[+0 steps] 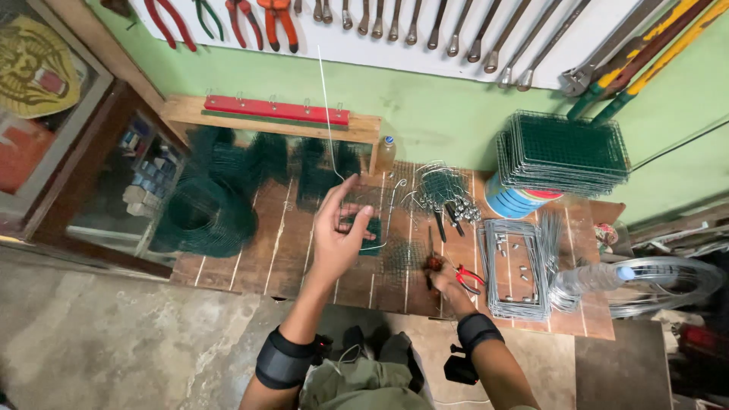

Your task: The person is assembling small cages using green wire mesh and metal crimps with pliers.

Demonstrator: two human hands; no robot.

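Observation:
My left hand (339, 231) is raised over the wooden workbench (258, 258), fingers pinching a long thin wire (325, 106) that rises up past the wall. Just under that hand lies a small green mesh piece (373, 234). My right hand (448, 285) rests low on the bench near its front edge, touching red-handled pliers (468, 276) and a small dark reddish object (433, 263); its fingers are mostly hidden. Both forearms wear black wrist bands.
Rolls of green wire mesh (203, 212) lie at the bench's left. A stack of mesh panels (566, 152) sits on a round tin at right. Bent wire frames (516, 266), a plastic bottle (592, 278), wire coil (668, 285), and wall-hung tools (425, 23) surround the bench.

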